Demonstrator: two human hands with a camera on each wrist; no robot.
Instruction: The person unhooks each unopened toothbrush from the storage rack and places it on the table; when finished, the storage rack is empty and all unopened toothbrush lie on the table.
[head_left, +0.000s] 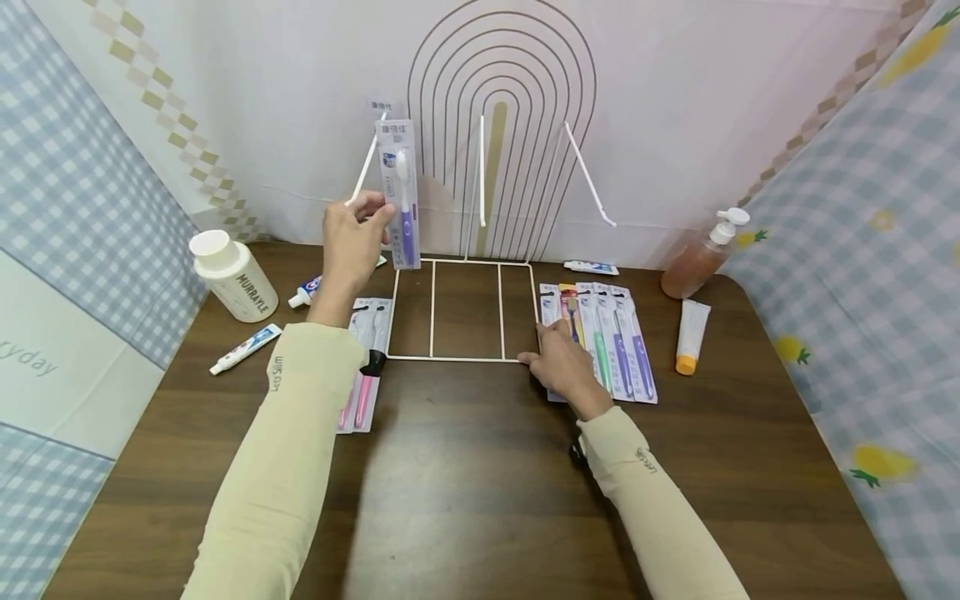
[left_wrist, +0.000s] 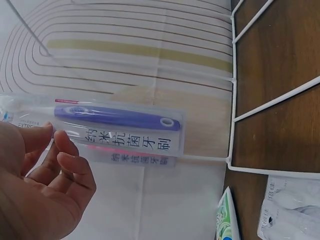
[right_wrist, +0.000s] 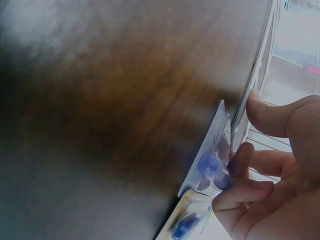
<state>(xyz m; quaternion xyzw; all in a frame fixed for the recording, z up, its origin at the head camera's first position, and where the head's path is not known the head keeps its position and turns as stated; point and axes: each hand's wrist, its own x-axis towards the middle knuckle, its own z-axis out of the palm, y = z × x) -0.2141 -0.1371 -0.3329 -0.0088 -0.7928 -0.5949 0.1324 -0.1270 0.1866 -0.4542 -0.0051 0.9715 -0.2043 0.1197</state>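
Observation:
A white wire rack (head_left: 465,358) stands at the back of the wooden table, with three hooks slanting out. My left hand (head_left: 351,237) is raised at the left hook and pinches a packaged purple toothbrush (head_left: 403,196) that hangs upright there. In the left wrist view the pack (left_wrist: 120,125) lies across my fingers (left_wrist: 60,150), with a second pack just behind it. My right hand (head_left: 562,362) rests by the rack's front right corner, on the left end of a row of toothbrush packs (head_left: 622,342). Its fingers (right_wrist: 240,160) curl onto the edge of a blue toothbrush pack (right_wrist: 210,160), thumb beside the rack wire (right_wrist: 257,75).
Pink toothbrush packs (head_left: 367,392) lie left of the rack under my left forearm. A white bottle (head_left: 228,277) and toothpaste tubes (head_left: 243,348) are at far left. A pump bottle (head_left: 697,258) and an orange-capped tube (head_left: 690,333) stand at right. Checked cloth walls enclose the sides.

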